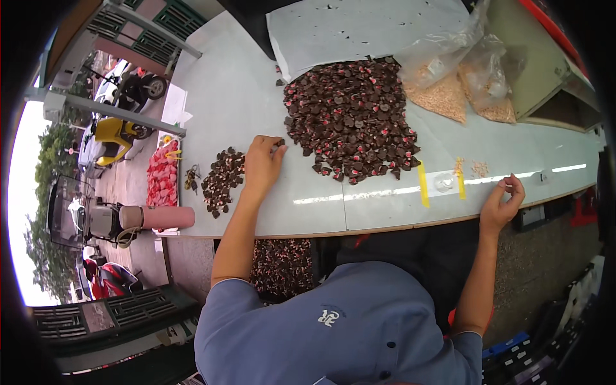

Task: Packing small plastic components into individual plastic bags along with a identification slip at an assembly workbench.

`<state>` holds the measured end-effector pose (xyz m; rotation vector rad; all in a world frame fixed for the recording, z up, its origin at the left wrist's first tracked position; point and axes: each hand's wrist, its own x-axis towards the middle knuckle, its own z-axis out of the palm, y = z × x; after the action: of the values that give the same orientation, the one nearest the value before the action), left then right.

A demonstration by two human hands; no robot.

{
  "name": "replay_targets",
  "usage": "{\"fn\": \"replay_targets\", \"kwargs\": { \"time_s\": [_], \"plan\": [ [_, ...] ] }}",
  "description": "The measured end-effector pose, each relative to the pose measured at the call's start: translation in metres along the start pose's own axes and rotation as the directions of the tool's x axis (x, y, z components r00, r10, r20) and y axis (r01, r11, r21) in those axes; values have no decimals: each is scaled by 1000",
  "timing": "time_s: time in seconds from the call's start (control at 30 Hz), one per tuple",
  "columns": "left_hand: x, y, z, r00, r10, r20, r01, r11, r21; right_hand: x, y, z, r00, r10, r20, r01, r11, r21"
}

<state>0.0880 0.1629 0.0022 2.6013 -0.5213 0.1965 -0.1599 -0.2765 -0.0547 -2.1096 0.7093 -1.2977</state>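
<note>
My left hand [263,160] is over the table between two heaps, its thumb and fingertips closed on a small dark piece [280,142]. To its left lies a small heap of dark pieces with pale parts [222,179]. A much bigger heap of dark, roundish pieces with pink-red spots [350,119] spreads to its right. My right hand [504,204] is at the table's near edge on the right, fingers curled with the tips together; whatever they hold is too small to make out. Closest to it are a few tiny pale pieces [479,169].
Two clear plastic bags of pale pieces [443,96] rest at the far right beside a greenish box [545,77]. Yellow tape strips [423,185] flank a small clear round object [444,183]. Pink-red pieces [162,176] and a pink cylinder [168,217] are left. Below the edge sits a dark-filled container [281,266].
</note>
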Motion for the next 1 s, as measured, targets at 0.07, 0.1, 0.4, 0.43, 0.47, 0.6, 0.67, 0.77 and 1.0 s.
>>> {"fn": "replay_targets", "kwargs": {
  "time_s": [0.07, 0.1, 0.4, 0.43, 0.47, 0.6, 0.67, 0.77, 1.0],
  "plan": [
    [2, 4, 6, 996, 81, -23, -80, 994, 70, 0, 2, -4, 999, 17, -26, -17, 1000, -3],
    [6, -1, 9, 992, 128, -24, -124, 986, 114, 0, 0, -7, 999, -15, -34, 15, 1000, -11],
    [-20, 71, -16, 972, 57, 226, 136, 649, -749, 2, -19, -4, 991, 26, 130, -35, 997, 65],
    [-22, 91, -10, 929, 159, 334, 175, 606, -776, -1, -19, -5, 985, 37, 167, -62, 988, 143],
    [-23, 108, -2, 867, 260, 425, 218, 568, -794, 0, -24, -9, 985, 28, 171, -51, 990, 133],
    [-17, 151, 32, 554, 618, 558, 145, 589, -795, 6, -51, -12, 876, -27, 481, -8, 998, 70],
    [-15, 169, 41, 518, 611, 599, 201, 594, -779, 10, -58, -8, 829, -87, 553, 137, 989, -49],
    [-15, 167, 65, 413, 552, 725, 333, 649, -684, 18, -61, -2, 800, -114, 589, 222, 968, -114],
    [-20, 152, 75, 406, 581, 705, 493, 511, -705, 28, -68, 5, 705, -154, 693, 309, 946, -103]
  ]
}}
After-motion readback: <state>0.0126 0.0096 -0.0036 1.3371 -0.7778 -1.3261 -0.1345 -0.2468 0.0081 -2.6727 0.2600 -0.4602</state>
